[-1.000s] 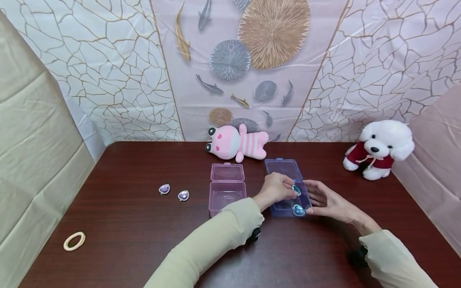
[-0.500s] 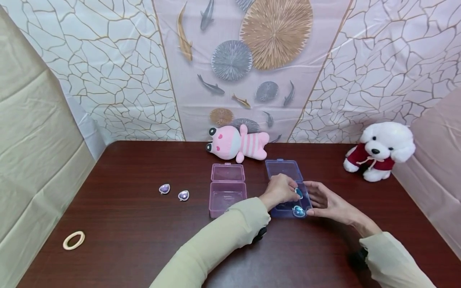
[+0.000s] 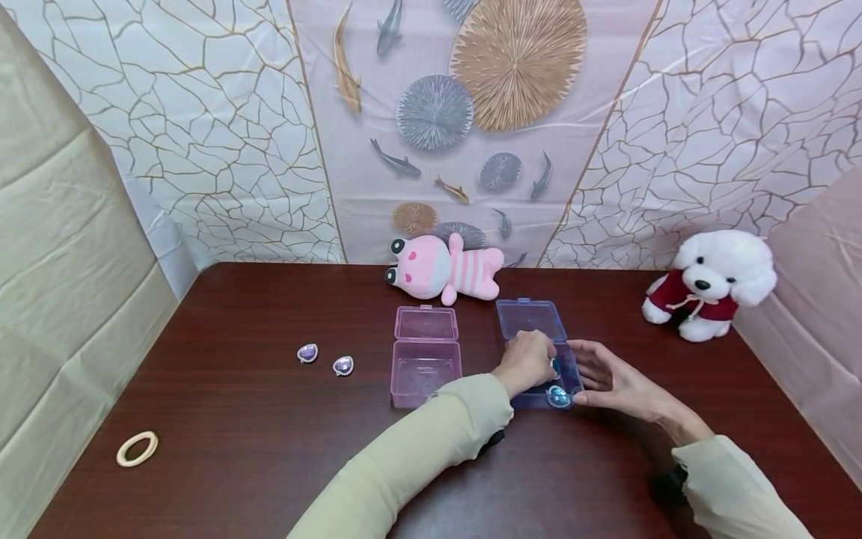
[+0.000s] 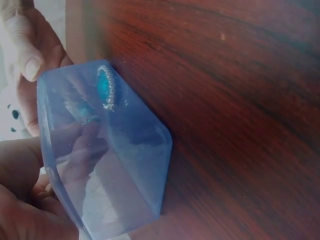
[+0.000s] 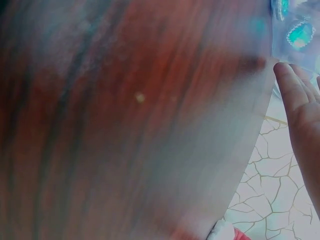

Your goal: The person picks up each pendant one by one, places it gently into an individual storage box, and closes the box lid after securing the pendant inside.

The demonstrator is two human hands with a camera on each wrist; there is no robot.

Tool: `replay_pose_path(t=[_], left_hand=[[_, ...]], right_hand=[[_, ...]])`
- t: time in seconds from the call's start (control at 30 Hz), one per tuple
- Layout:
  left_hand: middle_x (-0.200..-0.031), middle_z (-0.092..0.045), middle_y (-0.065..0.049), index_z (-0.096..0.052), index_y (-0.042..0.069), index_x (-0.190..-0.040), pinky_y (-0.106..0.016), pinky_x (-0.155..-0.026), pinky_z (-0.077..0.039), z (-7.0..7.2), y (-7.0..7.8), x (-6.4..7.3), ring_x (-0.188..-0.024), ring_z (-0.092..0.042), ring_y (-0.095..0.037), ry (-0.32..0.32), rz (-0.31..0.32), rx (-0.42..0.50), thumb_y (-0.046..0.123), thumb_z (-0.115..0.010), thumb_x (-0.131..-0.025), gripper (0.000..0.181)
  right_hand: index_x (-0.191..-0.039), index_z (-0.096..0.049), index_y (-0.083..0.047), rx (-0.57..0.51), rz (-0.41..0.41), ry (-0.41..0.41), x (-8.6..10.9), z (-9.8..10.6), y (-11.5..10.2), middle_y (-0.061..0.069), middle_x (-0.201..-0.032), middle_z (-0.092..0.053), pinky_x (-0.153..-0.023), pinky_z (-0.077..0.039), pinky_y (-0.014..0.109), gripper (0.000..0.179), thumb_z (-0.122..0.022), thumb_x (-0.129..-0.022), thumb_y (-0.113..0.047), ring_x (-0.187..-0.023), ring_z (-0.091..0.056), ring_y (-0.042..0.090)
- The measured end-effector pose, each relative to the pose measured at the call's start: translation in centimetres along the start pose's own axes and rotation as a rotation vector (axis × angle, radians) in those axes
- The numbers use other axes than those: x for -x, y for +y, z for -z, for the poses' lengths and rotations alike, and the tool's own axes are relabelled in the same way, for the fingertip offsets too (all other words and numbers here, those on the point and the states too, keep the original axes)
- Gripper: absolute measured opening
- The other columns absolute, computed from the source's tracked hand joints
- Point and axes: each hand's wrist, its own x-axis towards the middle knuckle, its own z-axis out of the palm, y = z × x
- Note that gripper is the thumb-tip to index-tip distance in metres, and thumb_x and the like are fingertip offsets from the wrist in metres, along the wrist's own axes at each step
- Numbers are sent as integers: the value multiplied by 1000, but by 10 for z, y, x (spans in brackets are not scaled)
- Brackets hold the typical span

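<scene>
My left hand (image 3: 527, 361) reaches into an open clear blue plastic box (image 3: 571, 370). At its fingertips it pinches a teal gem (image 3: 555, 367) with a beaded silver edge, mostly hidden by the fingers. A second, heart-shaped blue gem (image 3: 558, 396) lies in the box's near right corner; the left wrist view shows this same beaded gem (image 4: 106, 87) through the wall. My right hand (image 3: 616, 380) rests against the box's right side, fingers extended and the thumb at the near corner. The blue lid (image 3: 532, 320) lies folded back.
An open pink box (image 3: 426, 374) stands left of the blue one. Two purple heart gems (image 3: 307, 353) lie farther left, and cream rings (image 3: 138, 449) near the left edge. A pink plush toy (image 3: 444, 269) lies behind; a white plush dog (image 3: 710, 284) sits at right.
My left hand has moved slightly right and down into the blue box with the teal gem. The right hand stays at the box's side.
</scene>
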Motion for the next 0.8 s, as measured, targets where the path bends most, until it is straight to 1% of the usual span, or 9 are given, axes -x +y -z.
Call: replay_pose_path(t=[0.13,0.33,0.4,0.5,0.67,0.73,0.8], left_hand=[[-90,-71,8,-75,19,-93,-19,-69,-49,-1,1,0,-84,-64,-8,8,3,-4,21,-81,-72,23],[-83,-69,7,-73,18,-87,-20,-62,-47,-1,0,1,-75,-61,-8,8,-12,-41,17,-80,-72,16],[-84,-69,7,-73,18,-87,-20,-61,-46,-1,-1,0,-74,-60,-8,1,-10,-40,16,-79,-73,15],[-87,-70,7,-74,18,-90,-19,-63,-48,-1,-2,0,-77,-61,-8,-8,-4,-31,16,-79,-73,18],[-91,-70,7,-74,18,-95,-19,-68,-49,-1,-3,0,-79,-61,-8,-21,-3,-16,16,-78,-75,21],[-89,-69,7,-74,18,-94,-19,-66,-48,-1,-3,0,-76,-59,-7,-24,-12,-16,14,-76,-76,18],[-84,-68,6,-73,16,-88,-20,-61,-46,0,-2,1,-71,-56,-8,-27,-23,-35,13,-75,-77,12]], right_hand=[[-139,-23,6,0,4,-1,0,0,-1,37,-138,-32,-93,-41,10,71,-66,-82,4,-119,-47,-6],[-139,-23,7,-1,2,-1,0,0,-1,37,-138,-31,-92,-41,10,71,-66,-83,5,-119,-46,-7],[-139,-23,7,-1,3,-1,0,0,-1,38,-138,-31,-93,-41,10,71,-66,-83,5,-119,-47,-6],[-139,-23,6,2,-6,0,0,0,-2,37,-138,-32,-93,-41,11,71,-66,-83,4,-119,-47,-6],[-140,-23,3,13,-43,10,0,-1,-3,33,-139,-33,-92,-42,11,72,-67,-82,2,-118,-47,-7],[-140,-24,2,20,-55,14,0,-1,-3,32,-140,-33,-92,-42,11,72,-67,-82,2,-118,-46,-8],[-140,-23,2,29,-58,14,0,-1,-4,32,-140,-33,-93,-42,11,73,-67,-83,1,-118,-46,-8]])
